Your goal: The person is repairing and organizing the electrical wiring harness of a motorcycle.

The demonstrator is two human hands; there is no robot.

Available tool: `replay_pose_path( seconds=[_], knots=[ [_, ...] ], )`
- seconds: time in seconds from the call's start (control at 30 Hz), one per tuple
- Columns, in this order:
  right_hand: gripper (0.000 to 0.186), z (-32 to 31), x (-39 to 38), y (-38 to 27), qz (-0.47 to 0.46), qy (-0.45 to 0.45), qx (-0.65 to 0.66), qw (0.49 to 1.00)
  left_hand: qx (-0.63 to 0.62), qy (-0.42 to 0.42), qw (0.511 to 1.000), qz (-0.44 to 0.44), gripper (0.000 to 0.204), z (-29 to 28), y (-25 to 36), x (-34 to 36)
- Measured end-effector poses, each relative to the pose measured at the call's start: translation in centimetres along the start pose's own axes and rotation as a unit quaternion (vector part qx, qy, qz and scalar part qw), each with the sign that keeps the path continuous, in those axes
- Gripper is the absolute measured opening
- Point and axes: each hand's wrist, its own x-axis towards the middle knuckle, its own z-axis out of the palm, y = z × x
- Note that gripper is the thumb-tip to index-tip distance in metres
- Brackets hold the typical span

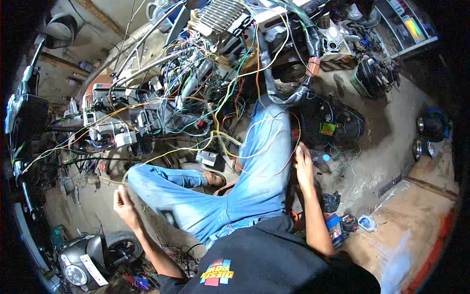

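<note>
My left hand point(126, 209) is beside my bent left knee, its fingers closed in a pinch. A thin yellow wire point(169, 156) runs from the wiring tangle over the knee and down to those fingers. On the other side, my right hand point(303, 164) is raised beside my right leg with its fingers pressed together. A thin reddish wire point(289, 164) curves across my jeans and meets its fingertips; the exact grip is hard to see. Between and beyond the hands spreads a tangle of coloured wires point(188, 63), from which several strands hang over my legs.
A black-wrapped cable bundle point(286, 102) loops down at my right knee. Metal finned units point(220, 17) stand at the back. A motorcycle front with headlight point(76, 274) is at lower left. Right of me lie a blue-capped bottle point(320, 157), a black bag point(331, 201) and a cardboard sheet point(411, 230).
</note>
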Motion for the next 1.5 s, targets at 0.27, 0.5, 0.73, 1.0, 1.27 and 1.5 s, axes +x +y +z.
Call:
replay_pose_path(
  seconds=[0.27,0.5,0.73,1.0,1.27,1.5],
  knots=[
    [0.031,0.5,2.9,-2.9,-0.033,0.020,0.126,0.991,-0.093,0.127,0.987,-0.022,0.033,-0.7,-0.6,3.3],
    [0.018,0.1,3.1,-3.4,-0.018,-0.011,0.141,0.990,-0.082,0.161,0.982,-0.052,0.033,-0.6,-1.8,3.5],
    [0.014,0.8,3.7,-3.5,-0.079,0.004,0.093,0.993,-0.090,0.129,0.984,-0.082,0.034,1.0,-1.5,3.6],
    [0.014,1.7,3.9,-3.5,-0.128,0.026,0.125,0.984,-0.061,0.111,0.990,-0.066,0.036,0.5,-2.0,4.0],
    [0.045,2.7,2.2,-9.6,-0.189,0.173,-0.052,0.965,-0.015,0.098,0.991,0.092,0.036,0.4,-0.7,3.7],
    [0.015,4.7,-3.1,-16.2,-0.453,0.031,0.060,0.889,0.100,-0.144,0.918,0.355,0.027,1.8,6.3,-0.2]
  ],
)
